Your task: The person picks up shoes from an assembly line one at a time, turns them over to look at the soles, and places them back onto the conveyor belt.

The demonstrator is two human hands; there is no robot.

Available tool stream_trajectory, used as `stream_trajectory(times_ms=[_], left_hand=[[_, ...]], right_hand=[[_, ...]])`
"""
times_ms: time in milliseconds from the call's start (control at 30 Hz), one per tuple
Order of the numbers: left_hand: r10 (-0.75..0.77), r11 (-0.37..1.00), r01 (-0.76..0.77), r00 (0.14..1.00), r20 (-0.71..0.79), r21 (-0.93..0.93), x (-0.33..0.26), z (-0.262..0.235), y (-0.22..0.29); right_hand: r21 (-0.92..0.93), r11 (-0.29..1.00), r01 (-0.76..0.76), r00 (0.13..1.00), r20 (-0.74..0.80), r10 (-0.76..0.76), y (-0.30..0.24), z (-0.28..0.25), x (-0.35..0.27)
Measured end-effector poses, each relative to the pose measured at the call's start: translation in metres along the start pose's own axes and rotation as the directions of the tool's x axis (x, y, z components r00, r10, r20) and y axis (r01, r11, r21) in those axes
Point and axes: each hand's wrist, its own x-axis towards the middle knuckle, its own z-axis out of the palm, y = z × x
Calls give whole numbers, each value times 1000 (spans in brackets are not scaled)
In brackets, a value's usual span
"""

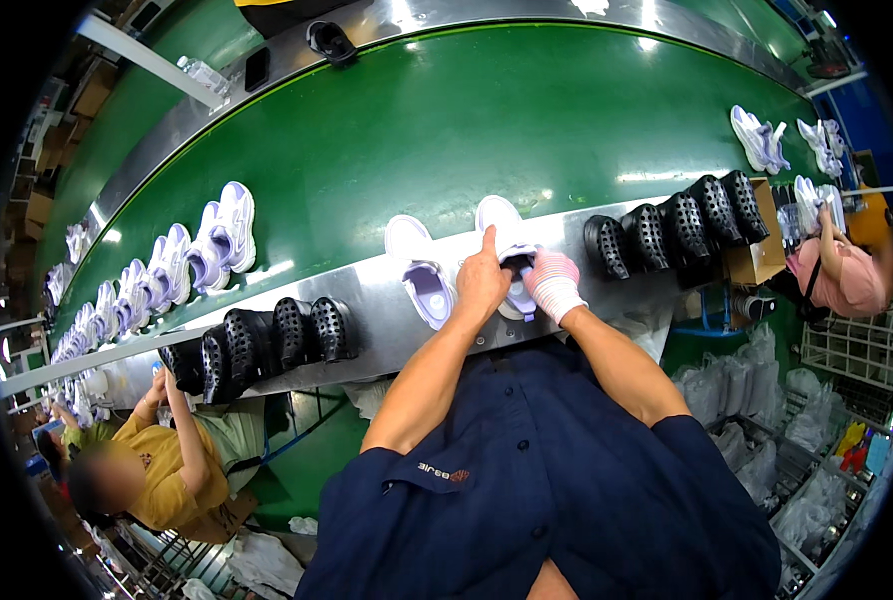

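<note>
On the metal ledge in front of me, a white and lavender sneaker [498, 212] lies with its toe pointing away. My bare left hand [482, 278] grips its left side, the index finger stretched forward along the upper. In a pink and white knit glove, my right hand [555, 283] is closed on the right side of the shoe's opening. The fingertips inside the opening are partly hidden. Just left of my hands rests a second matching sneaker [428, 289], touched by neither hand.
Black perforated shoe-shaped pieces stand in rows at left [294, 331] and right [683, 226]. A green belt [447, 120] runs beyond the ledge, carrying more sneakers [207, 250]. Co-workers sit at left [157, 460] and right [839, 268]. A cardboard box [757, 262] is at right.
</note>
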Motion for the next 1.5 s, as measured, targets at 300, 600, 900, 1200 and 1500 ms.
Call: stream_trajectory(times_ms=[300, 600, 900, 1200, 1500], left_hand=[[63, 980, -73, 996, -61, -183, 51, -24, -13], [-29, 940, 8, 998, -57, -340, -5, -22, 1], [-84, 968, 162, 929, -360, 192, -133, -48, -32], [129, 974, -196, 892, -434, -113, -124, -42, -39], [71, 816, 489, 442, -894, 307, -196, -188, -141]], right_hand=[[-40, 998, 52, 998, 47, -51, -6, -7, -4], [3, 1000, 2, 997, 74, -2, -2, -8, -3], [4, 999, 34, 996, 77, -34, -5, -2, 0], [-88, 982, 170, 979, 127, -158, 5, -15, -1], [344, 881, 325, 918, 110, -381, -53, -87, -67]])
